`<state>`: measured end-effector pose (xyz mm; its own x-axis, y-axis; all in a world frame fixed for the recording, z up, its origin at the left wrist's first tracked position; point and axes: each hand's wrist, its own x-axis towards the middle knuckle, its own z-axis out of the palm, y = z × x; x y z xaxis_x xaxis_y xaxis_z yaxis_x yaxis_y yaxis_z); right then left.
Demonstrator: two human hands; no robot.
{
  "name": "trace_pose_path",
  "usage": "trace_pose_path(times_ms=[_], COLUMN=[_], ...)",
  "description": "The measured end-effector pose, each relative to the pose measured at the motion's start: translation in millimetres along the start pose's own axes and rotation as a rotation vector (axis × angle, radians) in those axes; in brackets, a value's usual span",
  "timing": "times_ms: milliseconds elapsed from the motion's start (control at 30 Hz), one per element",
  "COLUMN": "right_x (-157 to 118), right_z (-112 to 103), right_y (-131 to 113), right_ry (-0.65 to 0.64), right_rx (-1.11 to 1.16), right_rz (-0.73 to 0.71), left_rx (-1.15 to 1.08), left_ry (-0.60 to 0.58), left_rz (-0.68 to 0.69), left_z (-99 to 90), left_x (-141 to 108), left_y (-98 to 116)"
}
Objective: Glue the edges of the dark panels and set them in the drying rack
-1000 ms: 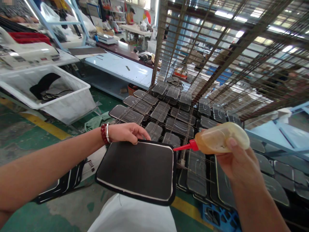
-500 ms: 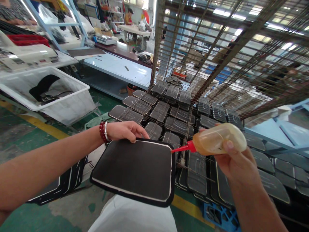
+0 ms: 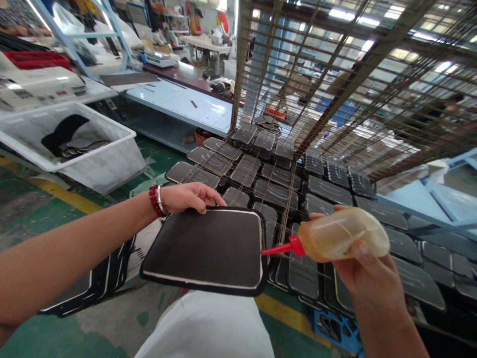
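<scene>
My left hand [image 3: 190, 197] grips the far edge of a black rounded panel [image 3: 204, 248], thumb on top and fingers beneath. A pale line runs along the panel's border, with a yellowish stretch at its upper right. In my right hand [image 3: 367, 263] is a translucent squeeze bottle [image 3: 346, 234] of amber liquid, lying nearly level. Its red nozzle [image 3: 279, 248] points left, and the tip meets the panel's right border. A red bead bracelet and a silver bangle are on my left wrist.
Wire racks [image 3: 246, 191] hold rows of similar dark panels ahead, with a raised wire grid [image 3: 335, 89] above. A white bin [image 3: 108, 164] stands left, a blue crate [image 3: 335, 330] low right. A person [image 3: 196, 25] is far back.
The nozzle tip has moved down the panel's right border, from near its upper right corner, leaving a yellowish trail. The panel has risen slightly and its near edge tilted up.
</scene>
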<state>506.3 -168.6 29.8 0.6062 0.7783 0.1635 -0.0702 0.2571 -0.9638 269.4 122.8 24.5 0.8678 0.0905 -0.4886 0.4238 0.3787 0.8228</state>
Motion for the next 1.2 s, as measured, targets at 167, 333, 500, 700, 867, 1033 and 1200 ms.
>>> trace_pose_path(times_ms=[167,333,500,700,867,1033,1200], right_x=[-11,-14,-3,7,5,-2,-11], right_z=[1,3,7,9,16,31,45], right_y=[1,4,17,29,36,41,43], right_ry=[0.111,0.230,0.449,0.579,0.586,0.511,0.449], right_rx=[0.024,0.043,0.123,0.137,0.162,0.142,0.155], right_rz=[0.037,0.072,-0.024,-0.130,-0.101,-0.061,-0.048], left_rx=[-0.056,-0.130,-0.247,-0.324,-0.358,-0.383,-0.395], left_ry=[0.090,0.096,0.113,0.094,0.134,0.203,0.264], left_rz=[0.018,0.085,0.168,0.196,0.200,0.199,0.229], left_z=[-4.6,-14.0,-16.3,-15.1,-16.2,-14.4,-14.2], left_x=[2,5,7,13,19,21,24], left_y=[-4,-12,-17,-23,-26,-24,-23])
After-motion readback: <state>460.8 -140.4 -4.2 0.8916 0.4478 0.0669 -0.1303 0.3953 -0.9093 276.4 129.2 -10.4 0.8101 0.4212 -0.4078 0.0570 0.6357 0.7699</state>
